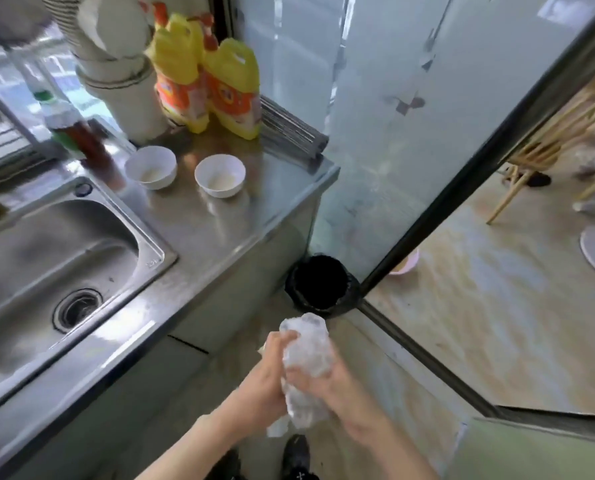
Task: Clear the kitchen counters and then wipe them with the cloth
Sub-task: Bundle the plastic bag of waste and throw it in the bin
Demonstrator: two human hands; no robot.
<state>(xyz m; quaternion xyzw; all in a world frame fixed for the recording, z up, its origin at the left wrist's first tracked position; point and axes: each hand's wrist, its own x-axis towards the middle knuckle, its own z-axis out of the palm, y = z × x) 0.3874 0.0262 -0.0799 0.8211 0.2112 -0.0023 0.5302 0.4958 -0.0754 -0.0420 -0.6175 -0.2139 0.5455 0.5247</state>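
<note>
Clearing step: left grip and right grip both clenched a crumpled whitish wad at lower centre, near the black bin; binning it looked due next, while two white bowls remained on the worktop.

the counter and sink are seen as smooth, glossy brushed metal. the two bowls are glazed white, the bottles shiny yellow plastic. the wad is crinkled, its material unclear. the chair is of pale wood.
</note>
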